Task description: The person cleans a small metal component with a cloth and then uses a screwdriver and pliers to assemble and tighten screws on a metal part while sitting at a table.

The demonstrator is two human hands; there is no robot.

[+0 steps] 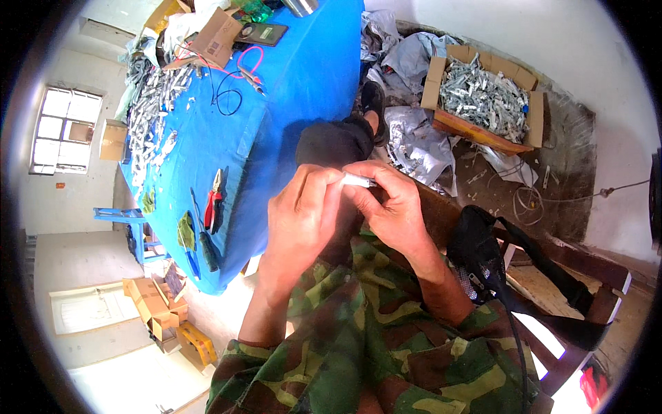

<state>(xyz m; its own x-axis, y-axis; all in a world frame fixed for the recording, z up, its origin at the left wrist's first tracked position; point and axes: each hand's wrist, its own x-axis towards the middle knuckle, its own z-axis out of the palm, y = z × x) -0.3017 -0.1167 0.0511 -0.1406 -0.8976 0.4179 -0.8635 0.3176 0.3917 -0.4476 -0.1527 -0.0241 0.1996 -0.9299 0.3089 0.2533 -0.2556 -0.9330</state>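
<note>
At the centre of the frame both hands meet over the person's lap, pinching one small white tube-like piece (358, 181) between them. The left hand (303, 221) comes up from the lower middle, its fingers curled and its fingertips closed on the left end of the piece. The right hand (393, 207) grips the other end, thumb and forefinger pressed together over it, so only a short stretch of white shows between the two hands. A thin metal tip seems to stick out toward the right hand, though the piece is too small to tell for sure.

Camouflage sleeves (358, 345) fill the lower middle of the frame. Just above the hands sit a dark-clothed knee (331, 141) and a black shoe (374, 100).

To the left, a blue-covered table (296, 83) runs toward the top of the frame. Near its lower left edge lie red-handled pliers (215, 196) and a screwdriver (201, 238), well apart from the hands. A heap of small silvery metal parts (148, 114) lies along its upper left side, with a loop of red and black wire (238, 79) beside it.

At upper right an open cardboard box (534, 117) holds more of the silvery parts. A black strapped bag (483, 255) rests on a wooden chair (607, 272) at the right, just beside the right forearm.
</note>
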